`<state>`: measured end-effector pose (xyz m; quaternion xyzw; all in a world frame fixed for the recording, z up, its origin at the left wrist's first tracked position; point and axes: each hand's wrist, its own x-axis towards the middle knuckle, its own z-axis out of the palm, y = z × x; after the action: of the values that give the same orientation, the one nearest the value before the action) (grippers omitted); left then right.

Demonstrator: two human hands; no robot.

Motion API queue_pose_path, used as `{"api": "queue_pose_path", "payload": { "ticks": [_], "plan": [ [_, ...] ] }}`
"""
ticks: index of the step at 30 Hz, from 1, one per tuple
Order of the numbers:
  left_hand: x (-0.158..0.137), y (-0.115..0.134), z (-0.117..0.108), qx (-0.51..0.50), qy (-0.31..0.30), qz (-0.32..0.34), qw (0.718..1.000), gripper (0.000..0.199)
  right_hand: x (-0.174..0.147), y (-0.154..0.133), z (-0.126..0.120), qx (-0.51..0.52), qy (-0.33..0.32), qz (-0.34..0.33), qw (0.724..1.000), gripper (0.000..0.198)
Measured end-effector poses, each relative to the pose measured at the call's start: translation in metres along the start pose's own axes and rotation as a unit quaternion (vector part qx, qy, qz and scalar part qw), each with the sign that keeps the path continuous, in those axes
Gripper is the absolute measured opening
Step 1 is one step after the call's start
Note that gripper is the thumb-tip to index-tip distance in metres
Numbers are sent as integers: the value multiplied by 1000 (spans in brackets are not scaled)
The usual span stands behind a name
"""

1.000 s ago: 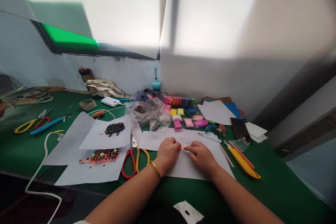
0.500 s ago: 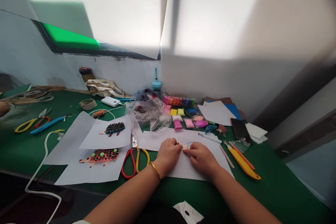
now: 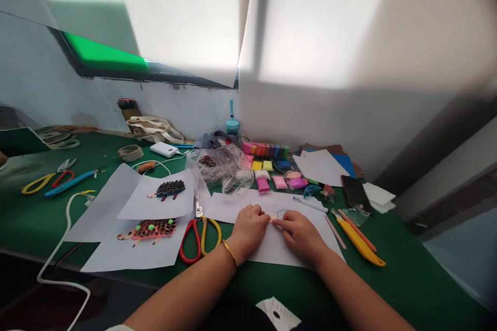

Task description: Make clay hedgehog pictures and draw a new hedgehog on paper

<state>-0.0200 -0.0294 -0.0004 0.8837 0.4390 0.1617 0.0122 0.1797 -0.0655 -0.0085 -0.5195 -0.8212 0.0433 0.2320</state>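
Note:
A small peach piece [image 3: 273, 217], apparently modelling clay, lies on white paper [image 3: 267, 255] at the head end of a drawn shape with a blue-grey patterned body [image 3: 282, 213]. My left hand [image 3: 249, 227], with a gold bangle at the wrist, curls with its fingertips closed at the piece's left edge. From the other side my right hand [image 3: 305, 238] presses the piece with a stretched index finger, the thumb apart below. The fingers hide part of the drawing. Beside my left wrist lie scissors [image 3: 201, 238] with red and yellow handles.
Two hedgehog pictures [image 3: 170, 189] [image 3: 155, 230] lie to the left. Behind the paper are clay packets [image 3: 263, 184] and a crumpled plastic bag [image 3: 221, 165]. A yellow cutter [image 3: 361, 242] and a phone [image 3: 355, 192] lie right. Another person's hand [image 3: 2, 158] shows at far left.
My right index finger has shifted slightly on the peach piece; my left hand stays nearly still. At far left, a dark green board now stands tilted near the other person's withdrawn hand.

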Motion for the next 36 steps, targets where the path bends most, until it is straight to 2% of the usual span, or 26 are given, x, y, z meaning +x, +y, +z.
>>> {"api": "queue_pose_path", "payload": {
  "ticks": [7,15,20,25,29,36],
  "plan": [
    [0,-1,1,0,-1,-2,1000,21,1,-7,-2,-31,-17,-17,999,43],
    [-1,1,-1,-4,-7,-3,1000,21,0,-4,-4,-14,-9,3,1000,40],
    [-1,0,0,-7,-13,12,1000,21,1,-1,-4,-4,12,34,999,45],
    [-1,-1,0,2,-17,11,1000,24,3,-2,-3,-28,-7,49,998,42],
    [-1,0,0,-1,-15,9,1000,23,4,-2,-2,-22,9,65,998,45],
    [-1,0,1,-2,-18,16,1000,26,3,-1,-1,-37,-17,56,998,44]
  ]
}}
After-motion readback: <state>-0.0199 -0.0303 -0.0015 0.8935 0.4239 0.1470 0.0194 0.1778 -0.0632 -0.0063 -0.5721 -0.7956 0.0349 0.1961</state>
